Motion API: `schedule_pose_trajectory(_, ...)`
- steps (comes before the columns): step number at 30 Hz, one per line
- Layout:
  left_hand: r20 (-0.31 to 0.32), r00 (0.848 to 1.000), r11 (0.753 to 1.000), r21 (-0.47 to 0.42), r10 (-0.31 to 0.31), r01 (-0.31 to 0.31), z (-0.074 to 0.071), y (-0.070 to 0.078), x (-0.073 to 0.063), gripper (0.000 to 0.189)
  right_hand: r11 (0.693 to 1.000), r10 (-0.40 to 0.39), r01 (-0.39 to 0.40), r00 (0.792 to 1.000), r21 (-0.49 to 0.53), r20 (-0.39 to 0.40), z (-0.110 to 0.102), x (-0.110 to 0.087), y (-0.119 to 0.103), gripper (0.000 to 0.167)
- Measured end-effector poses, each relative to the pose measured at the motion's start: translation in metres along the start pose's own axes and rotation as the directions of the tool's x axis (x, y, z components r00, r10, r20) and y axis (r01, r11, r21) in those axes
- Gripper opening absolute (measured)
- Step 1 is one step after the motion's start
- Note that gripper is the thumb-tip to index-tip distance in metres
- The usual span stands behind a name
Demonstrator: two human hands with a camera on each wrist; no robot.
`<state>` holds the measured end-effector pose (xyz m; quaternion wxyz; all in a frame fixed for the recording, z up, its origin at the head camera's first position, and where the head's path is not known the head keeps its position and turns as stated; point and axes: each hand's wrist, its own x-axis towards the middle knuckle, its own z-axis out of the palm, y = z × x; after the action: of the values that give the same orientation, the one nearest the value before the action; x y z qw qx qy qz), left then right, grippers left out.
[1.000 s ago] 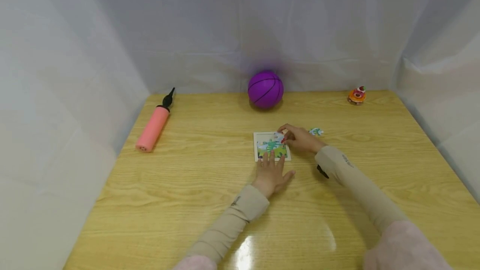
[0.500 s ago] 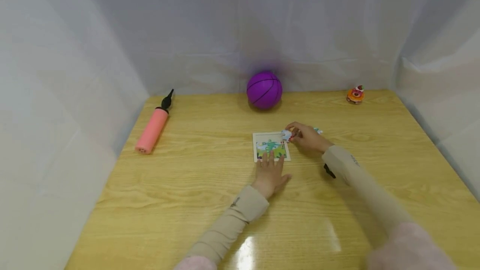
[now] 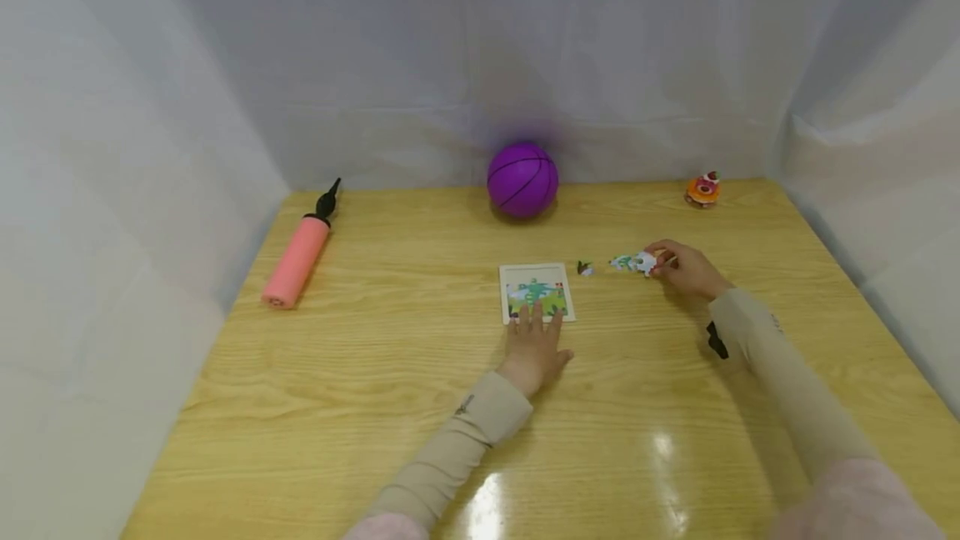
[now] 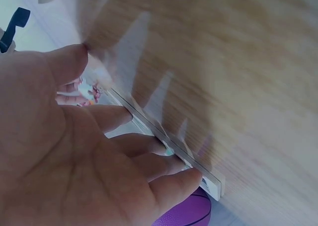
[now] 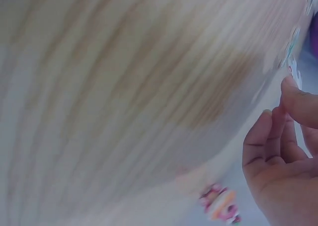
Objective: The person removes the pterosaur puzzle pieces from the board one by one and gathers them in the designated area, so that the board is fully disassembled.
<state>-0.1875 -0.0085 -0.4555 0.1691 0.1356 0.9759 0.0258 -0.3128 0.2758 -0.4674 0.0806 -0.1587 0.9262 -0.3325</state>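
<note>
A small square puzzle board point(image 3: 536, 290) with a green and blue picture lies mid-table. My left hand point(image 3: 534, 338) is flat, its straight fingers pressing on the board's near edge; the left wrist view shows those fingers point(image 4: 149, 159) lying over the board's rim point(image 4: 171, 144). To the right of the board, my right hand point(image 3: 666, 262) pinches a white and green puzzle piece point(image 3: 633, 262) low on the table, its fingers point(image 5: 271, 136) curled beside the piece point(image 5: 293, 47). A small dark loose piece point(image 3: 584, 268) lies between the board and that hand.
A purple ball point(image 3: 522, 179) sits at the back centre against the white curtain. A pink hand pump point(image 3: 296, 257) lies at the left. A small orange toy point(image 3: 702, 190) stands at the back right. The wooden table point(image 3: 420, 407) is walled by white sheets.
My right hand has left the board's top right corner and moved right with a piece to beside the loose pieces. A small piece now lies by the board. The left hand stays put.
</note>
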Motion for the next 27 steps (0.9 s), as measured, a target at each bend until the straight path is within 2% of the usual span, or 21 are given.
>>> schedule_pose_trajectory(5, 0.000, 1.000, 1.000, -0.005, 0.003, -0.003, 0.000, 0.001, 0.000, 0.068, 0.999, 0.033, -0.033, 0.999, 0.003, 0.008, -0.009, -0.002, 0.012, 0.037)
schedule_pose_trajectory(14, 0.008, 1.000, 1.000, 0.019, -0.008, 0.008, -0.001, 0.001, -0.001, 0.068, 0.993, 0.113, -0.115, 0.991, 0.022, 0.065, -0.015, 0.002, 0.013, 0.039)
schedule_pose_trajectory(22, 0.010, 1.000, 1.000, 0.015, -0.010, 0.010, -0.001, 0.000, 0.000, 0.068, 0.992, 0.116, -0.119, 0.987, 0.029, 0.111, -0.016, 0.004, 0.015, 0.041)
schedule_pose_trajectory(27, 0.008, 1.000, 1.000, 0.020, -0.005, 0.005, -0.001, 0.000, 0.000, 0.067, 0.994, 0.099, -0.103, 0.990, 0.042, 0.097, -0.014, 0.002, 0.013, 0.044)
